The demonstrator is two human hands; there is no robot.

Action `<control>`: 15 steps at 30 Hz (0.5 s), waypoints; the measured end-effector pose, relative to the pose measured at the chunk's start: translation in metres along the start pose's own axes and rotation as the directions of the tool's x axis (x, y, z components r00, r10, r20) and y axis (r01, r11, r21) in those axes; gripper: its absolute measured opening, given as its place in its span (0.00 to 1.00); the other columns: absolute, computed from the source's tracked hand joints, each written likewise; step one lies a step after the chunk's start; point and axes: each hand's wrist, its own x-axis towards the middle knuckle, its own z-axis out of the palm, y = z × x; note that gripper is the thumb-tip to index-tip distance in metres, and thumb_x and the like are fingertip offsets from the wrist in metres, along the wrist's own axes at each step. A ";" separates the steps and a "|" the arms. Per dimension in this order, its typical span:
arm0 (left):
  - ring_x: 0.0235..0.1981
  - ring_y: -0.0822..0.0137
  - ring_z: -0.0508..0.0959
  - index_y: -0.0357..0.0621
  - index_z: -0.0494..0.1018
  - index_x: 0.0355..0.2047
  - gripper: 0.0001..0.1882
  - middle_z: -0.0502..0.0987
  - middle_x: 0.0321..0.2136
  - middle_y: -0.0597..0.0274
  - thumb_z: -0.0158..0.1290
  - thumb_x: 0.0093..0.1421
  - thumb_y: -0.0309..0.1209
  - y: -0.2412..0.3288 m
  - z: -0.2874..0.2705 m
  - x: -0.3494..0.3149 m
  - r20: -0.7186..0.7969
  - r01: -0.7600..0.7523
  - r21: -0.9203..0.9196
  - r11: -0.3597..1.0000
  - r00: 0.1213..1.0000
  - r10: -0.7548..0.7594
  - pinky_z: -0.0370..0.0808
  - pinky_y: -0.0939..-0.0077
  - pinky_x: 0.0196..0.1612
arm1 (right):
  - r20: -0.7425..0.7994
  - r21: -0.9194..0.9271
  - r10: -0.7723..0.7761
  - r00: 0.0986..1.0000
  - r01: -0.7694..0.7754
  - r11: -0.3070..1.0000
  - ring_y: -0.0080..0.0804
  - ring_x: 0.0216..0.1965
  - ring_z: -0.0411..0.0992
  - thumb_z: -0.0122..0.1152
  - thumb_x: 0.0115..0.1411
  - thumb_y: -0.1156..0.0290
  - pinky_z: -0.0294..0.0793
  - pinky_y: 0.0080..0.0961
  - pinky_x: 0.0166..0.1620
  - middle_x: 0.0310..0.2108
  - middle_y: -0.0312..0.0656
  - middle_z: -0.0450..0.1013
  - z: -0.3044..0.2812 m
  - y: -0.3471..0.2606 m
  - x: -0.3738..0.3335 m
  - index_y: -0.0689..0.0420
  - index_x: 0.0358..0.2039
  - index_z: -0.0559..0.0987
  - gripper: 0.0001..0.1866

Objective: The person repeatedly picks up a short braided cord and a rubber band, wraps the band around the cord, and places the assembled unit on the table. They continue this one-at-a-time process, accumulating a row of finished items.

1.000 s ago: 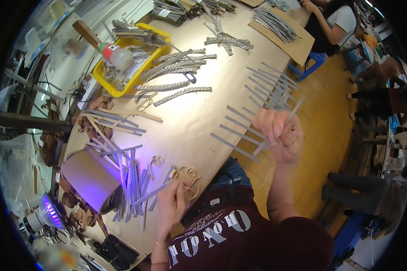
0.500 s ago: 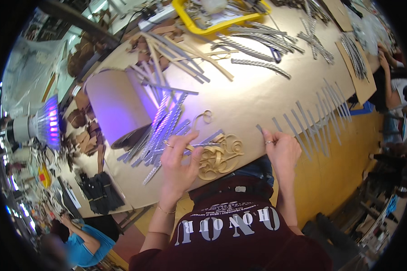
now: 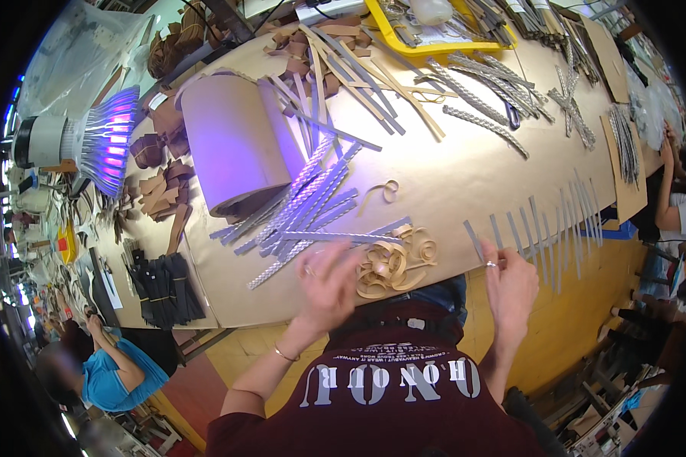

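My right hand (image 3: 511, 286) is at the table's near edge, thumb and fingers pinching the lower end of a thin grey strip (image 3: 472, 234). To its right, several similar grey strips (image 3: 533, 228) lie in a spaced row, their ends jutting over the edge. My left hand (image 3: 328, 286) is slightly smeared by motion, thumb and fingers apart, with nothing visible between them. It hovers just below a heap of silvery braided strips (image 3: 306, 194). Beside that hand sits a tangle of curled beige ribbon (image 3: 389, 266), and one braided strip reaches from the heap to it.
A large brown paper roll (image 3: 236, 145) stands left of the heap. Flat beige and grey strips (image 3: 351, 68), a yellow tray (image 3: 427, 50) and more braided pieces (image 3: 484, 126) lie farther back. A lit lamp (image 3: 110, 141) and black bundles (image 3: 164, 286) are at left. Co-workers are at both sides.
The view has shifted, so the table things appear farther right. My left hand has drawn back from the braided heap toward me. My right hand keeps its pinch at the row's left end.
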 end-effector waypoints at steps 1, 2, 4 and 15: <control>0.60 0.56 0.68 0.49 0.77 0.49 0.20 0.72 0.57 0.56 0.62 0.57 0.38 -0.006 -0.001 0.004 0.032 0.052 0.090 0.995 0.998 -0.055 0.54 0.56 0.62 | 0.027 0.000 0.025 0.999 -0.025 1.000 0.55 0.34 0.77 0.56 0.61 0.38 0.74 0.43 0.40 0.28 0.56 0.77 -0.006 0.003 0.000 0.64 0.37 0.82 0.34; 0.62 0.56 0.67 0.49 0.78 0.48 0.19 0.71 0.57 0.57 0.62 0.57 0.37 -0.012 -0.001 0.009 0.040 0.080 0.160 0.984 0.995 -0.087 0.53 0.55 0.63 | 0.053 -0.001 0.050 0.997 -0.051 0.999 0.55 0.39 0.76 0.58 0.60 0.39 0.74 0.43 0.43 0.33 0.58 0.77 -0.012 0.007 0.002 0.64 0.43 0.80 0.35; 0.64 0.54 0.64 0.49 0.78 0.46 0.17 0.71 0.58 0.57 0.62 0.56 0.34 -0.019 0.000 0.016 0.057 0.097 0.234 0.967 0.992 -0.113 0.51 0.53 0.65 | -0.016 0.080 -0.112 0.994 0.113 0.990 0.56 0.48 0.73 0.63 0.56 0.40 0.72 0.45 0.49 0.45 0.61 0.73 -0.014 0.007 0.000 0.62 0.53 0.74 0.39; 0.67 0.55 0.61 0.56 0.80 0.38 0.11 0.72 0.57 0.65 0.64 0.55 0.39 -0.027 0.006 0.013 0.023 0.056 0.295 0.954 0.998 -0.066 0.38 0.43 0.70 | -0.304 0.105 -0.794 0.526 0.847 0.521 0.53 0.54 0.67 0.76 0.46 0.58 0.68 0.44 0.52 0.62 0.58 0.59 0.111 -0.061 -0.031 0.44 0.53 0.77 0.31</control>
